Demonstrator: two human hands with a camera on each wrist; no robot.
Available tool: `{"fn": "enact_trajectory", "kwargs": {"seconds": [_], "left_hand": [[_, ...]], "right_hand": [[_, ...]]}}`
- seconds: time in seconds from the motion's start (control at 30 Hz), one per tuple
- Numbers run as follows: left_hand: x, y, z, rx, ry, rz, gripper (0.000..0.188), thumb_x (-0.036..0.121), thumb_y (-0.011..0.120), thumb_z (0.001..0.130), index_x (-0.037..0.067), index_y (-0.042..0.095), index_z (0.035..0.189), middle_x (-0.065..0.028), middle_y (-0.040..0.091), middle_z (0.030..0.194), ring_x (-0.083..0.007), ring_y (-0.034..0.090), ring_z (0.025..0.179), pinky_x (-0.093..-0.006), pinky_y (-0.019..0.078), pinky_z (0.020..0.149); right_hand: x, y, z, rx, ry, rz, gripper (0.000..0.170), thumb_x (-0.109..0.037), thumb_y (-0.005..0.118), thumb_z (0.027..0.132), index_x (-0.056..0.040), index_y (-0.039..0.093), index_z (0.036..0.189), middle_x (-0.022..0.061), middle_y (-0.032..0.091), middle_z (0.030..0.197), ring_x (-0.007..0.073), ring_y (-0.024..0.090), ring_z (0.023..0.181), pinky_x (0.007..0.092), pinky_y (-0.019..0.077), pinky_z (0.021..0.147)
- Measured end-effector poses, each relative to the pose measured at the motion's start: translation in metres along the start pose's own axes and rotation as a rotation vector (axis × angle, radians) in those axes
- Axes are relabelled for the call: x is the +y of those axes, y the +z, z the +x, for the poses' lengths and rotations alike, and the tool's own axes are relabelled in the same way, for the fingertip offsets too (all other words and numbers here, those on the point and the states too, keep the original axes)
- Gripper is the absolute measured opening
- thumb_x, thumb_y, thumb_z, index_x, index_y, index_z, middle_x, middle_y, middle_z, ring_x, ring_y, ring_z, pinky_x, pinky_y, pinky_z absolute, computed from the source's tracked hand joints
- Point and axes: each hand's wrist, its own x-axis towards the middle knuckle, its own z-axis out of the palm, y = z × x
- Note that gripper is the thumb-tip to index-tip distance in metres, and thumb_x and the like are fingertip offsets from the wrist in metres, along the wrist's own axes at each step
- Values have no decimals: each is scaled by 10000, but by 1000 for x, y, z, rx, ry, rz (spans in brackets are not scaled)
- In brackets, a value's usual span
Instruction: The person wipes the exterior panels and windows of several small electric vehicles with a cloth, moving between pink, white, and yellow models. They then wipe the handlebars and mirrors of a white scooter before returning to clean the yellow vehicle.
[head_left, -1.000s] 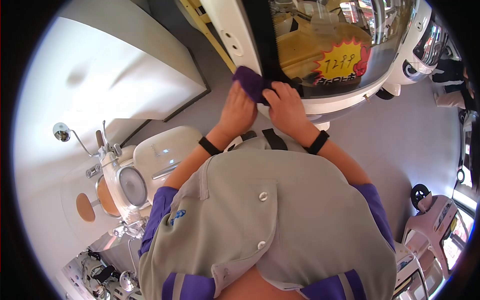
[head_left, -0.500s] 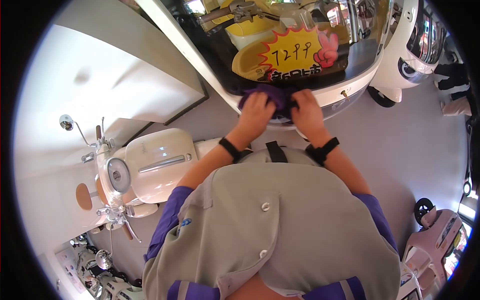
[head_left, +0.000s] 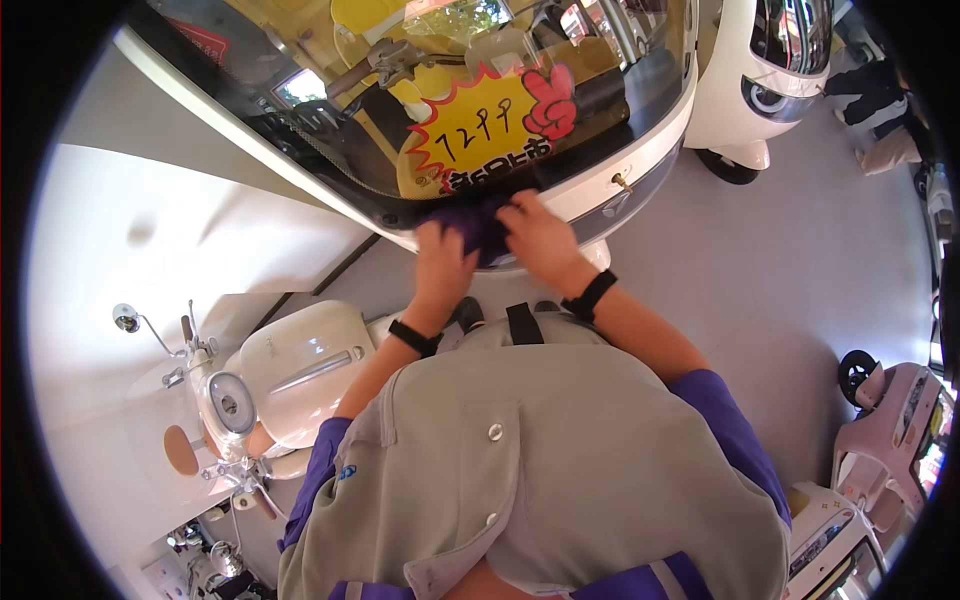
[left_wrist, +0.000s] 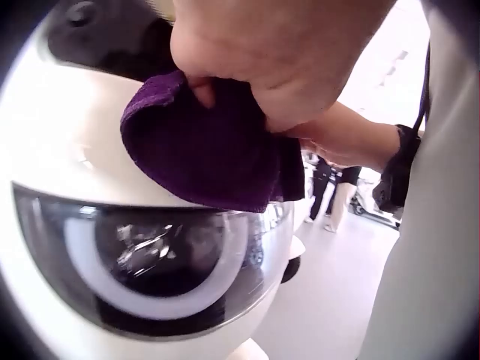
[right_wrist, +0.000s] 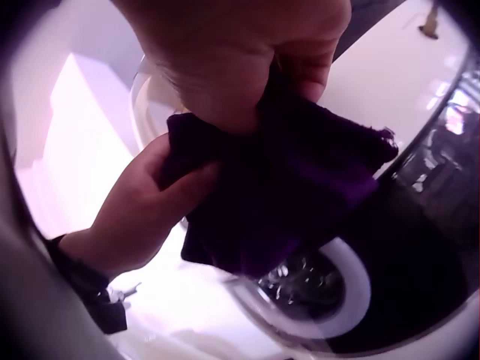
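Observation:
A dark purple cloth [head_left: 476,228] lies bunched between both hands at the bottom edge of the windshield [head_left: 300,130] of a white vehicle. My left hand [head_left: 443,270] grips its left part, fingers curled over it. On the other side my right hand [head_left: 540,240] pinches the cloth with bent fingers. The left wrist view has the cloth [left_wrist: 210,150] draped over the white body, its lower hem at the top of a round-ringed headlight [left_wrist: 157,262]. From the right wrist, the cloth [right_wrist: 270,202] hangs below my right hand, with my left thumb pressed on it.
Behind the glass is a yellow price sign [head_left: 480,135]. A cream scooter [head_left: 305,370] stands at the left, beside a white wall [head_left: 200,230]. Another white vehicle [head_left: 750,120] is at the upper right, and a pink one [head_left: 885,435] at the lower right. People stand far right.
Both hands have moved the cloth from the windshield's left pillar rightward along its lower edge, to below the price sign. The head view has shifted, showing more of the windshield.

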Motion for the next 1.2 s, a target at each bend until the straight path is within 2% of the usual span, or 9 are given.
{"fn": "enact_trajectory", "kwargs": {"seconds": [0.1,0.23,0.37,0.53,0.73,0.87,1.0,1.1,1.2], "left_hand": [[34,22,30,-61,190,-56,535,91,749,705,21,536,1191,-221,472,1171,-421,485,1062,-486,431,905],[71,34,66,-89,331,-58,505,87,709,751,29,532,1221,-231,463,1216,-413,485,1095,-473,443,938],[47,33,48,-237,290,28,477,77,659,748,25,554,1210,-223,474,1237,-404,493,1139,-465,446,974],[13,17,12,-131,318,167,477,93,671,711,27,565,1171,-224,496,1215,-418,508,1084,-483,453,932],[42,38,51,-193,386,112,476,86,646,733,-12,538,1186,-225,506,1210,-398,514,1055,-457,457,889],[93,60,89,-180,427,-3,471,75,624,749,-21,527,1200,-242,504,1228,-384,514,1075,-446,457,905],[100,72,94,-135,420,-24,456,72,630,742,-25,544,1179,-251,503,1231,-394,511,1093,-450,455,932],[75,67,69,-225,324,17,505,50,663,718,-21,535,1201,-252,495,1228,-440,492,1102,-502,428,961],[47,42,40,-135,327,82,452,43,658,704,-15,568,1144,-254,502,1228,-430,505,1080,-502,440,952]], "right_hand": [[25,-30,-8,206,159,26,340,-61,664,746,-104,621,1080,143,518,1138,357,625,919,442,544,731],[60,-47,-10,551,369,50,402,0,610,759,8,552,1157,235,482,1186,423,557,1051,449,500,881],[32,-30,-16,402,136,60,484,13,601,743,-2,516,1219,248,465,1239,431,531,1100,453,488,920],[9,-7,-21,299,-2,89,505,-12,643,726,-24,543,1221,212,476,1240,411,551,1093,425,502,912],[37,-39,-21,227,201,209,522,-19,672,723,-31,561,1233,186,478,1216,383,572,1056,415,519,875],[71,-75,-21,448,486,65,526,-6,658,751,-67,560,1265,202,475,1203,408,576,1040,429,524,845],[72,-87,-15,365,498,133,564,-9,650,773,-74,512,1316,236,468,1200,436,572,1027,444,517,857],[53,-58,-23,262,375,43,588,-24,655,775,-88,492,1336,231,470,1185,425,588,998,445,524,849],[26,-41,-32,151,233,248,561,-35,642,780,-121,500,1316,204,489,1153,419,610,927,456,538,802]]}}
